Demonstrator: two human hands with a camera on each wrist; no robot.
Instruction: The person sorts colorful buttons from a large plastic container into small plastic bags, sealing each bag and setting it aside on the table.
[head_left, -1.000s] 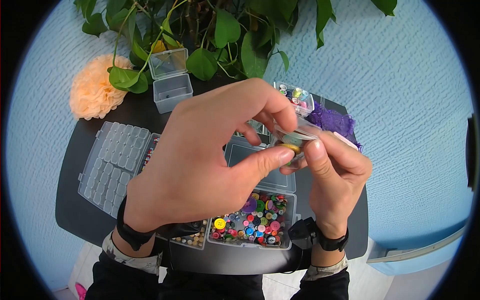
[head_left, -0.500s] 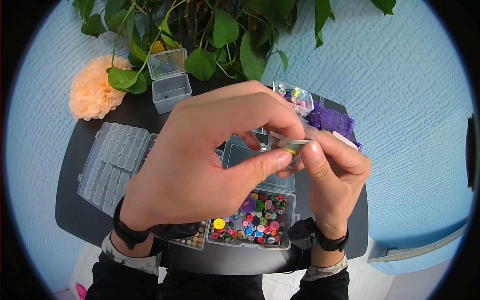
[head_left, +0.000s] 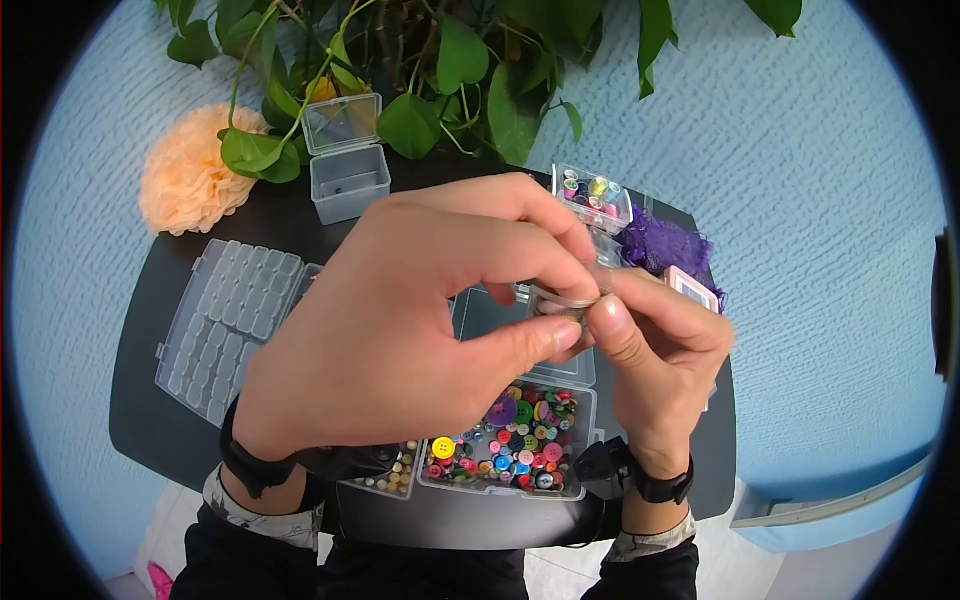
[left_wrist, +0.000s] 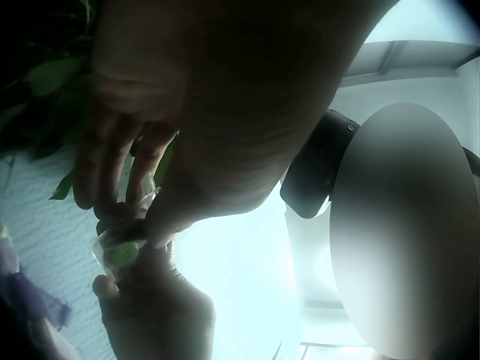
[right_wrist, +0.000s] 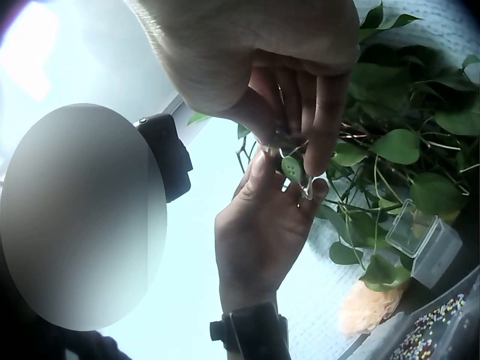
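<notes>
Both hands meet over the table around a small clear container. My left hand grips its near side with the thumb, fingers arched over its top. My right hand pinches its right side between thumb and forefinger. A green button shows through the clear plastic in the right wrist view, and a green piece shows in the left wrist view. Below the hands lies an open clear box of mixed buttons. The fingers hide much of the small container.
A lidded grid organizer lies at the left. An open empty box stands at the back beside a paper flower. A box of thread spools and purple mesh are back right. Plant leaves overhang the rear.
The left fingers have moved right and down over the small container's top, close to the right thumb. The right hand has shifted slightly left, exposing more of a pink-edged case.
</notes>
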